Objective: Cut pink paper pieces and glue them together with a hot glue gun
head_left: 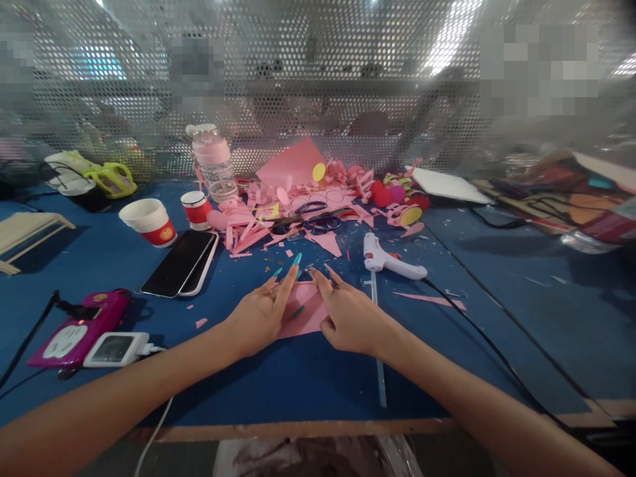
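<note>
A piece of pink paper (309, 311) lies on the blue table near its front edge, between my two hands. My left hand (258, 318) grips its left side, thumb across the paper and long teal-nailed fingers reaching over the far edge. From the other side, my right hand (348, 311) presses the far right edge with its fingertips, thumb bent in near the paper. The fold or crease under the fingers cannot be made out. Just right of my right hand, a white hot glue gun (395, 262) lies with a clear glue stick (380, 364) beneath its nozzle area.
Scissors (322, 224) lie among pink paper scraps (248, 225) at the back. Left are phones (181, 262), paper cups (149, 222), a water bottle (213, 162) and a purple power strip (89, 324). A black cord (477, 338) runs right. Perforated metal (318, 86) stands behind.
</note>
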Action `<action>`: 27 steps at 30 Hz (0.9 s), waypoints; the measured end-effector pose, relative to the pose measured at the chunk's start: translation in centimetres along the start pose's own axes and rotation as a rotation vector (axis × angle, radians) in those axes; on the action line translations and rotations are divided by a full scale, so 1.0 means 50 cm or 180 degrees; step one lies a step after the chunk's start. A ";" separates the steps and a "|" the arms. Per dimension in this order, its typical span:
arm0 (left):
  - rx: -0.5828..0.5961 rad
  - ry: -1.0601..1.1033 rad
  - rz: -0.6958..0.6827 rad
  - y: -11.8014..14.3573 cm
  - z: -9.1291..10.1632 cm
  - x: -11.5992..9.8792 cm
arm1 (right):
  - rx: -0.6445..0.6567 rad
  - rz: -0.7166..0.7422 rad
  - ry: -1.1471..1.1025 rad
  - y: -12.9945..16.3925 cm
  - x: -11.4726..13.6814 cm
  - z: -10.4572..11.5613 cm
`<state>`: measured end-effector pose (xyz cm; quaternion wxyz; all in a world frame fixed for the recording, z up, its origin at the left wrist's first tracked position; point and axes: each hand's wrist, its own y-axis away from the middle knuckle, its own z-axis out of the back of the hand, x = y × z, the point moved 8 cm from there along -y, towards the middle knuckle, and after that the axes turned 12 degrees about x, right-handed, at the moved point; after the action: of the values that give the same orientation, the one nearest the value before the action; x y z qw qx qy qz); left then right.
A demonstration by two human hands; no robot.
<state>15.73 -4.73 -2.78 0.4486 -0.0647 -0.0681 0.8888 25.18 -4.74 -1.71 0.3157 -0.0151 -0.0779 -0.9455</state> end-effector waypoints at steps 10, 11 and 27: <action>0.0080 0.0039 0.0039 0.005 -0.011 0.004 | -0.0465 0.0110 -0.0114 -0.007 0.021 0.000; 0.0094 0.0042 0.0060 0.005 -0.012 0.005 | -0.0429 0.0150 -0.0129 -0.009 0.024 -0.004; 0.0128 0.0283 0.0611 0.011 0.000 0.019 | -0.0132 -0.0410 0.0014 -0.010 -0.006 -0.026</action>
<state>14.71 -4.29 -2.91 0.3651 -0.1012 -0.0237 0.9251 25.12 -4.39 -3.08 0.2540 -0.0145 -0.0584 -0.9653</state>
